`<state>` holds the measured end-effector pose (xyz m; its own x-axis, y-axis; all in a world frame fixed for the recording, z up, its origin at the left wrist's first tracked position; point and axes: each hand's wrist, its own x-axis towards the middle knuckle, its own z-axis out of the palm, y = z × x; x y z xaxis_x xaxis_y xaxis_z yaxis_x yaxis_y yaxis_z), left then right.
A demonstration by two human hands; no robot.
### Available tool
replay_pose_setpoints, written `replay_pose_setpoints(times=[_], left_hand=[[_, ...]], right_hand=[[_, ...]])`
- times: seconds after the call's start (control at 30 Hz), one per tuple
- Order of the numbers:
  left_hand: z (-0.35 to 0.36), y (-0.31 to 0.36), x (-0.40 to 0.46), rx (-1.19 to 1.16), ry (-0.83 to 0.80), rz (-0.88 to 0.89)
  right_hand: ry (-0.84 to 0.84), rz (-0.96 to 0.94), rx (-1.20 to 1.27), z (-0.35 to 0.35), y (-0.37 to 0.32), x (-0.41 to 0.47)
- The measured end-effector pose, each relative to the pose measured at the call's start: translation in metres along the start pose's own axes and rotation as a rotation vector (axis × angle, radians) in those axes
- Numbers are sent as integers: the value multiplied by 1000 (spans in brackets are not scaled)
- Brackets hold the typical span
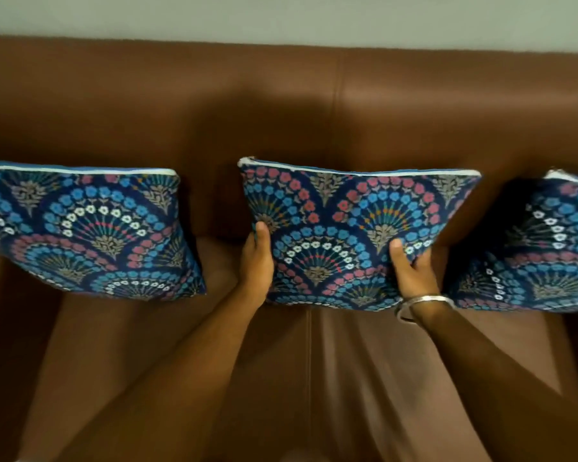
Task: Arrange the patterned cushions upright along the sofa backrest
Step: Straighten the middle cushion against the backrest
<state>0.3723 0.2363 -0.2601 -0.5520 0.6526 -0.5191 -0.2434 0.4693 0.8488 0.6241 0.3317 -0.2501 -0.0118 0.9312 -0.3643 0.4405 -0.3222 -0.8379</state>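
Note:
Three dark blue cushions with pink, blue and white fan patterns stand upright against the brown leather sofa backrest (281,105). The middle cushion (341,228) is held at both lower sides: my left hand (256,261) grips its left edge with the thumb on the front, and my right hand (411,268), with a silver bangle on the wrist, grips its right edge. The left cushion (80,228) leans slightly and stands apart from the middle one. The right cushion (541,255) is cut off by the frame edge.
The brown seat (314,378) stretches toward me with a seam down its middle. A pale wall (281,18) runs behind the sofa top. Gaps of bare backrest separate the cushions.

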Motion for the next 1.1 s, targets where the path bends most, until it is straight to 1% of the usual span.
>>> replay_pose_setpoints(times=[0.1, 0.2, 0.23, 0.27, 0.3, 0.33, 0.37, 0.4, 0.43, 0.47, 0.5, 0.53, 0.57, 0.6, 0.63, 0.7, 0.73, 0.77, 0.8, 0.87, 0.97, 1.03, 1.1], left_hand=[[-22, 4, 16, 0, -30, 8], [-20, 7, 13, -13, -21, -15], [-15, 11, 8, 7, 36, -7], [-9, 17, -1, 69, 134, 32], [-2, 24, -13, 176, 257, 109], [3, 28, -26, 292, 361, 226], [14, 32, -42, 378, 413, 378], [37, 35, -59, 422, 400, 564], [65, 35, -73, 462, 318, 770], [100, 33, -83, 490, 192, 938], [137, 33, -89, 503, 30, 1025], [176, 35, -93, 495, -142, 1009], [213, 39, -94, 481, -306, 876], [249, 44, -92, 487, -446, 637], [280, 49, -89, 479, -534, 371], [331, 51, -77, 406, -632, -76], [351, 47, -70, 327, -667, -247], [364, 43, -66, 232, -690, -369], [375, 39, -65, 155, -701, -446], [393, 33, -70, 61, -709, -507], [426, 28, -81, -73, -714, -464], [437, 28, -86, -95, -660, -416], [426, 29, -91, -92, -594, -411]], right_hand=[[-101, -23, -37, 24, -7, -3], [-108, -32, 3, 31, -13, -3], [-96, -41, -5, 27, -13, -6], [-83, -38, -25, 19, -13, -10], [-67, -14, -27, 6, -12, -15], [-50, 24, -7, -6, -9, -21], [-8, 44, 12, -23, -3, -26], [67, 35, 23, -49, 6, -28], [155, 13, 26, -78, 16, -27], [243, 3, 19, -113, 27, -22], [326, 22, 13, -150, 39, -14], [410, 60, 22, -188, 49, -3], [486, 90, 36, -224, 58, 9], [541, 106, 49, -258, 64, 25], [557, 112, 64, -287, 69, 42], [498, 144, 154, -322, 76, 77], [460, 143, 205, -333, 80, 94], [422, 134, 245, -339, 85, 107], [387, 133, 266, -343, 89, 118], [335, 148, 301, -345, 96, 130], [328, 152, 350, -351, 103, 132], [328, 139, 397, -353, 103, 130], [328, 116, 368, -349, 99, 122]])
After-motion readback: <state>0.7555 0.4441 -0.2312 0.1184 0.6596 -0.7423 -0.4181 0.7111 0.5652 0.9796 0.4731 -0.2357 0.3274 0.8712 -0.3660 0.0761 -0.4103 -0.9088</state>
